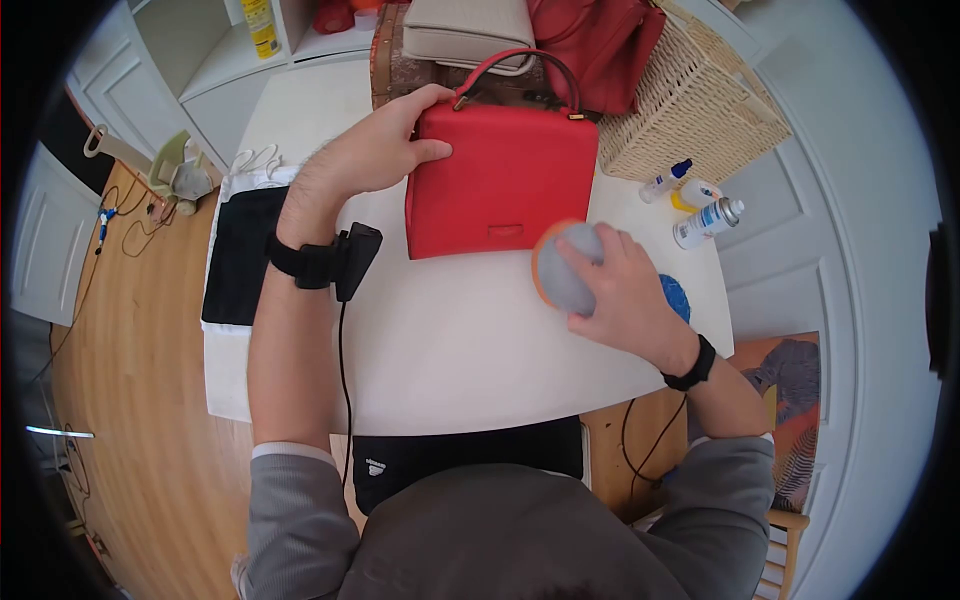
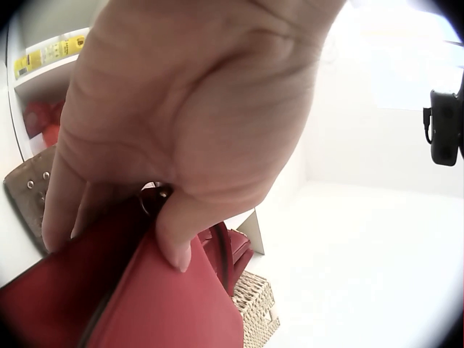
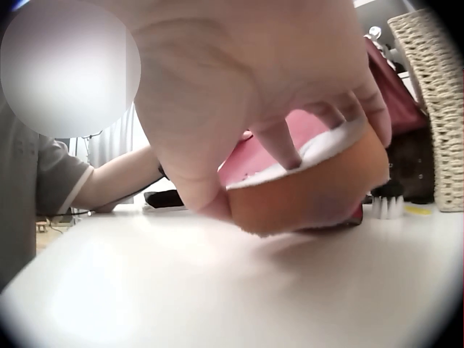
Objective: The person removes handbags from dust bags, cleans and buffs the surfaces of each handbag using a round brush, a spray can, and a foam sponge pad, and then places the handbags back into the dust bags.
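Red leather-look rectangular handbag (image 1: 505, 185), upper centre of frame, on white counter (image 1: 440, 350). Your left hand (image 1: 378, 152) pinches its upper-left corner, likely steadying it; your right hand's (image 1: 632, 292) fingers grasp a grey-and-orange round soft pad (image 1: 566, 290) near its lower edge.

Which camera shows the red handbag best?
The head view: the red handbag shows nearly its whole front. Left wrist shows its upper part, gripped by the left hand; right wrist, patches behind the right hand.

Just behind the left hand (image 1: 385, 148), a black strap (image 1: 300, 265) with boxy camera (image 1: 358, 262) and cable (image 1: 344, 370); behind the right hand (image 1: 632, 292), a black band (image 1: 692, 365). Farther back, 2 grey sleeves (image 1: 295, 505), seemingly white-edged.
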The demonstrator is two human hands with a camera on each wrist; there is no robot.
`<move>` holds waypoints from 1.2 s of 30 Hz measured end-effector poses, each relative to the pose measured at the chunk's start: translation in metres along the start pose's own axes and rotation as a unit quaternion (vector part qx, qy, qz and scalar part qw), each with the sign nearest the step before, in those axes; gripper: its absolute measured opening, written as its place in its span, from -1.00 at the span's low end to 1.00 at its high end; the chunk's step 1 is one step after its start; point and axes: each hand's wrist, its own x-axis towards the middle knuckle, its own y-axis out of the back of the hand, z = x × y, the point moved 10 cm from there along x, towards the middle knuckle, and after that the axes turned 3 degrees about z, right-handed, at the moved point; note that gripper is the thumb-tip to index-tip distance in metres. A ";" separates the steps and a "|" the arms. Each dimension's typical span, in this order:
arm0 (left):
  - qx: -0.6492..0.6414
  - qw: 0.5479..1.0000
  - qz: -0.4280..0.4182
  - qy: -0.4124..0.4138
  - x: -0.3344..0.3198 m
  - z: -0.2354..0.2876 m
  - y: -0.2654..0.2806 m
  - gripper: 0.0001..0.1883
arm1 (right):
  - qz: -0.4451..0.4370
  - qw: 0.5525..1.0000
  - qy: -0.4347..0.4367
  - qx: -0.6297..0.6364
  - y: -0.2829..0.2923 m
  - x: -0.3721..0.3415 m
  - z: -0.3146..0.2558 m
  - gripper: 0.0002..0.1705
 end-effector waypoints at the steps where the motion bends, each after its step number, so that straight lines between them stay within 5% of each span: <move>1: -0.013 1.000 -0.003 -0.007 -0.002 0.004 0.000 -0.45 | -0.060 0.998 -0.002 0.010 -0.005 -0.003 0.000 -0.06; 5: -0.012 1.000 0.005 0.012 -0.002 0.001 0.002 -0.45 | -0.166 0.977 0.022 0.130 0.011 0.001 -0.001 -0.09; 7: -0.001 1.000 0.003 -0.005 -0.002 0.004 0.002 -0.44 | 0.114 0.988 0.007 0.101 0.074 0.032 0.000 -0.07; 8: 0.000 1.000 0.002 -0.007 -0.001 0.003 0.001 -0.44 | 0.116 0.988 0.005 0.100 0.073 0.048 0.001 -0.07; 10: -0.017 1.000 -0.005 -0.023 -0.003 0.003 -0.001 -0.43 | 0.314 0.949 0.027 -0.022 0.107 0.068 -0.004 -0.07; 15: 0.010 0.999 -0.005 -0.032 -0.006 0.008 0.001 -0.43 | 0.283 0.958 0.046 -0.023 0.061 0.095 -0.027 -0.08; 21: 0.014 1.000 0.001 -0.026 0.002 -0.003 0.000 -0.48 | 0.110 0.990 0.087 -0.023 0.011 0.061 -0.061 -0.05; 26: -0.061 0.998 0.006 0.012 -0.004 0.004 0.001 -0.34 | -0.113 0.978 0.126 0.125 -0.010 0.040 -0.064 -0.05; 27: -0.080 0.997 0.020 0.012 -0.005 0.004 0.001 -0.24 | -0.113 0.978 0.127 0.125 -0.005 0.045 -0.066 -0.05; 29: -0.099 0.994 0.035 0.013 -0.006 0.004 0.005 -0.14 | 0.189 0.962 0.095 0.175 0.062 0.066 -0.056 -0.10; 30: -0.120 0.991 0.011 0.059 -0.006 -0.002 0.003 -0.06 | 0.190 0.962 0.093 0.174 0.062 0.080 -0.052 -0.10; 32: -0.137 0.985 -0.015 0.100 -0.006 -0.010 0.001 0.03 | 0.327 0.942 0.081 0.014 0.083 0.097 -0.048 -0.05; 36: -0.146 0.985 -0.025 0.084 -0.006 -0.007 0.000 0.02 | 0.256 0.962 0.094 -0.029 0.046 0.119 -0.068 0.01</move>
